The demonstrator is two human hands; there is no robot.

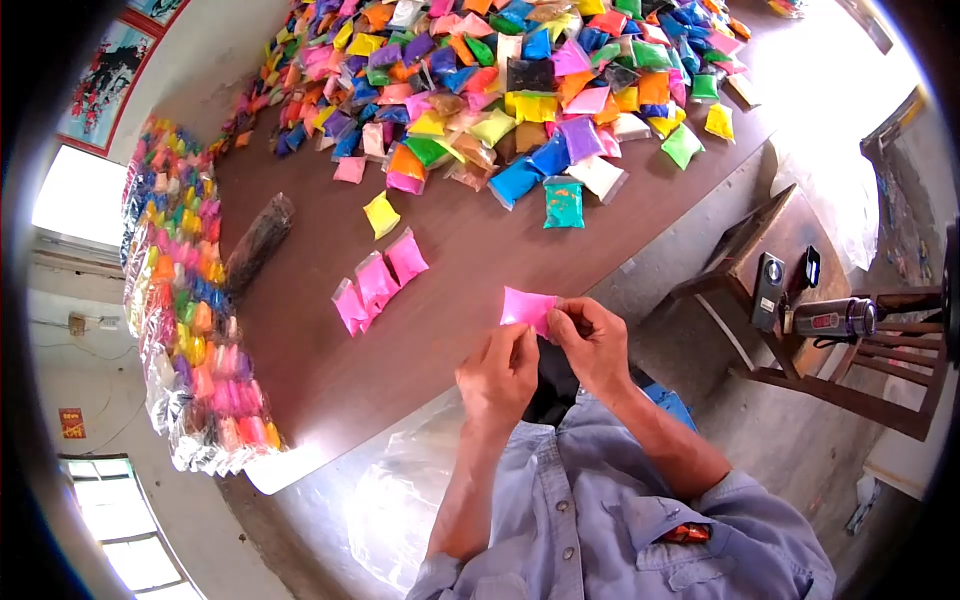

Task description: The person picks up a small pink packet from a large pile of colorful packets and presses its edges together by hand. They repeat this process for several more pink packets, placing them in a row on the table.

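A small bright pink packet [526, 308] is held up between both hands near the table's front edge. My left hand [498, 377] pinches its lower edge, fingers closed. On the packet's right side, the thumb and fingers of my right hand [592, 345] are closed on it. Three pink packets [376, 282] lie side by side on the brown table [330, 230], left of and beyond my hands. Just past them is a single yellow packet [381, 215].
A large heap of coloured packets [560, 90] covers the table's far part. Filled clear bags [200, 310] line the left edge, beside a dark bundle [260, 240]. At right, a wooden chair [740, 250] holds a flask [834, 318] and a small dark device [768, 290].
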